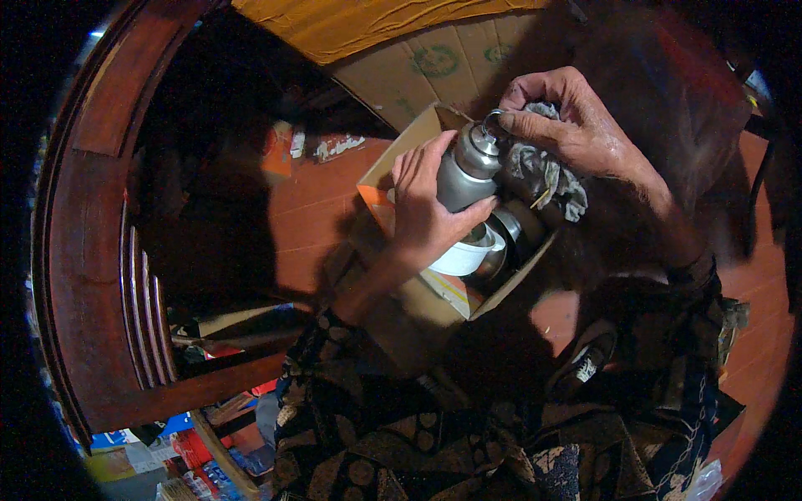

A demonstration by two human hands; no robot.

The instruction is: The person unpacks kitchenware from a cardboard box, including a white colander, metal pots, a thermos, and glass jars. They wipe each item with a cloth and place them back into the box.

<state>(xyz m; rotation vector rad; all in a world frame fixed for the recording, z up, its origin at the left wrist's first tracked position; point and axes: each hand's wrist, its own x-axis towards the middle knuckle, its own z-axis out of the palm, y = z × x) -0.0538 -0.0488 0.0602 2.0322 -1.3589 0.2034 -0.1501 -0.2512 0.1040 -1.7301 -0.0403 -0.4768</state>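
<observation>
My left hand [426, 200] wraps around a grey metal bottle [467, 172] with a stepped metal cap, held tilted over a cardboard box [448, 297]. At the top of that cap is a metal ring [494, 118], which my right hand [564, 125] pinches between thumb and fingers. A crumpled grey patterned cloth [548, 181] hangs below my right hand; whether the fingers grip it is unclear. Inside the box, a white plastic container [463, 258] sits beside a shiny metal vessel [507, 222], partly hidden by my left hand.
Dark wooden furniture [94, 250] curves along the left. Large cardboard [401, 69] lies behind the box, with an orange-yellow sheet [388, 25] above it. A shoe [589, 360] stands on the reddish floor [313, 219]. Mixed packages [188, 448] lie at the lower left.
</observation>
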